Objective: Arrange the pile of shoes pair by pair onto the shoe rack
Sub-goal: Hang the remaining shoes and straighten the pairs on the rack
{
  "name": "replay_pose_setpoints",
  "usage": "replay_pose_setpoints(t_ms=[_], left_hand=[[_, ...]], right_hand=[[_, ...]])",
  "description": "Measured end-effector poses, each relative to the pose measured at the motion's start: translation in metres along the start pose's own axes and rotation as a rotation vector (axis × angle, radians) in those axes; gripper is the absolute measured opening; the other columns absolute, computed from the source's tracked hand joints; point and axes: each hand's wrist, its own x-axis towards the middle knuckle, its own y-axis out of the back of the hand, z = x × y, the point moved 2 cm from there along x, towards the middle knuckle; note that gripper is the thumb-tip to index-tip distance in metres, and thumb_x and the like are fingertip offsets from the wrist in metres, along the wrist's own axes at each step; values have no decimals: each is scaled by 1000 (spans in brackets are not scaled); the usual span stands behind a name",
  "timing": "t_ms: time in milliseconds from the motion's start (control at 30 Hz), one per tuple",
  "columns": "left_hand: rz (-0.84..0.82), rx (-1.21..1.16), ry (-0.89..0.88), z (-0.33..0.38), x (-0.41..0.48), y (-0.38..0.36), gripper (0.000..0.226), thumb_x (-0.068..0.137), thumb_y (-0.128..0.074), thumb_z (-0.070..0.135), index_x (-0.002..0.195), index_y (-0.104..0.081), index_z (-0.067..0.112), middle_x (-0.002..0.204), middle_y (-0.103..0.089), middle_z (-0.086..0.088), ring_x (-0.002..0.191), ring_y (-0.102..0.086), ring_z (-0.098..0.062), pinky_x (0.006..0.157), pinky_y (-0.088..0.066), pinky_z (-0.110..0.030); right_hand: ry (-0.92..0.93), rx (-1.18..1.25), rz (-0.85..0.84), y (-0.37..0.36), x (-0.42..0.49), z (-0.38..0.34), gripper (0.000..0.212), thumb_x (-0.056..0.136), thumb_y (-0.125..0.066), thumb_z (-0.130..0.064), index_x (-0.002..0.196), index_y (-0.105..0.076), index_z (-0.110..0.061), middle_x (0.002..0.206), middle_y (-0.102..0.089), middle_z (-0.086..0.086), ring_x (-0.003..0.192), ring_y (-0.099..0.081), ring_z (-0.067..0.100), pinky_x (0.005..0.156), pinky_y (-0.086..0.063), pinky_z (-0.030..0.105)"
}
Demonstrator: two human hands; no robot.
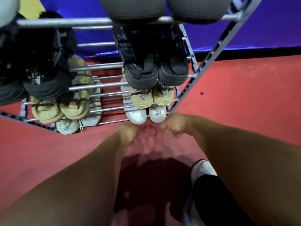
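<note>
A metal shoe rack [104, 88] with several tiers stands ahead, seen from above. Black pairs [156, 72] [40, 82] fill an upper tier, tan pairs [151, 97] [60, 108] sit below them, and pale white pairs [146, 114] [78, 124] lie on the lowest tier. Dark grey shoes [162, 8] rest on the top bar. My left hand [127, 133] and my right hand [175, 125] hover just in front of the lowest tier, fingers curled, holding nothing. Both hands are blurred.
Red floor [236, 98] spreads around the rack. A blue wall covering [268, 26] runs behind it. My own foot in a white shoe [202, 168] with a black trouser leg shows at the lower right.
</note>
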Motion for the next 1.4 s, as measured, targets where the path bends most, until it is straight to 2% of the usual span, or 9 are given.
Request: replay_pose_setpoints(t_ms=[167, 300, 467, 567, 767, 900, 1067, 1267, 1400], left_hand=[[44, -168, 24, 10, 14, 1, 19, 100, -54, 10, 83, -60, 17, 83, -60, -4, 77, -57, -21, 86, -55, -40], [36, -254, 76, 7, 29, -3, 14, 101, -55, 15, 89, -63, 16, 88, -64, -2, 83, -59, -20, 100, -52, -43], [38, -412, 116, 13, 49, -11, 16, 99, -55, 12, 110, -64, 19, 104, -67, -7, 94, -63, -22, 83, -57, -37], [-23, -513, 163, 18, 55, -19, 19, 103, -49, 14, 115, -61, 22, 112, -64, -9, 100, -63, -24, 91, -52, -37], [-56, -712, 249, 17, 61, -35, 33, 103, -49, 12, 132, -53, -3, 130, -57, -19, 127, -55, -31, 109, -45, -40], [45, -800, 235, 13, 69, -35, 16, 103, -56, 11, 111, -59, -3, 114, -62, -18, 105, -61, -25, 103, -49, -34], [215, -841, 213, 6, 72, -28, 21, 102, -57, 3, 122, -62, 1, 111, -70, -13, 83, -68, -19, 90, -58, -28], [267, -571, 328, -10, 66, -11, 32, 99, -45, -8, 127, -58, 3, 108, -71, -17, 72, -68, -21, 54, -60, -32], [274, -371, 440, -29, 61, 13, 21, 100, -45, 0, 100, -65, 6, 84, -66, -15, 50, -60, -24, 46, -56, -28]], right_hand=[[20, 128, 20, -25, 37, 3, 21, 95, -63, -24, 94, -68, -4, 78, -67, 9, 71, -63, 28, 70, -53, 37], [0, 360, -8, -37, 60, -9, 16, 101, -57, -26, 92, -58, -14, 96, -71, 8, 84, -70, 27, 70, -53, 32], [-64, 497, -70, -52, 78, -16, 16, 100, -55, -28, 98, -64, -15, 100, -74, 7, 82, -66, 25, 74, -50, 33], [-65, 528, -95, -55, 84, -16, 18, 101, -53, -27, 98, -64, -13, 110, -74, 13, 85, -65, 26, 70, -45, 32], [-66, 558, -86, -51, 85, -15, 20, 103, -48, -29, 101, -63, -14, 94, -71, 4, 85, -68, 23, 62, -45, 27], [-67, 571, -88, -51, 87, -17, 20, 103, -49, -31, 106, -62, -16, 97, -71, 2, 80, -71, 20, 65, -51, 28], [-78, 609, -86, -53, 90, -21, 27, 102, -52, -30, 115, -64, -10, 105, -72, 3, 93, -76, 23, 68, -55, 29], [-105, 671, -86, -59, 94, -31, 23, 102, -50, -23, 115, -63, -10, 100, -71, 6, 81, -71, 22, 73, -55, 33], [-110, 690, -21, -65, 99, -39, 19, 98, -53, -20, 110, -64, -10, 113, -72, 11, 85, -64, 25, 82, -55, 34]])
